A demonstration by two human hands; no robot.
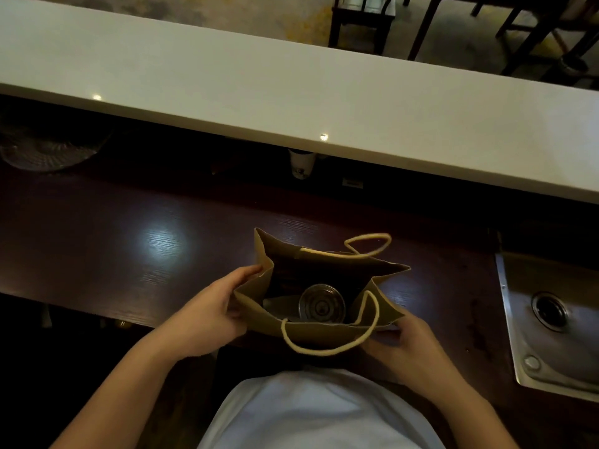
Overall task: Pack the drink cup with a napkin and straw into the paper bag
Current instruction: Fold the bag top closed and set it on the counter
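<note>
Gripping the open bag (pixel 311 332) low in the frame, left hand (pixel 210 306) and right hand (pixel 405 345) pinch its sides, cup (pixel 321 303) inside.

- I see the paper bag (pixel 311 330) open on the dark bench (pixel 129 254), drink cup (pixel 321 303) upright inside.
- My left hand (pixel 210 306) and right hand (pixel 411 343) grip its sides.

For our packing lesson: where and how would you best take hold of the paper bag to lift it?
Probably by the two cord handles, from above. The near handle droops over the front wall and the far handle loops behind the paper bag. Gathered over the open mouth, they should keep the lidded drink cup inside upright.
</note>
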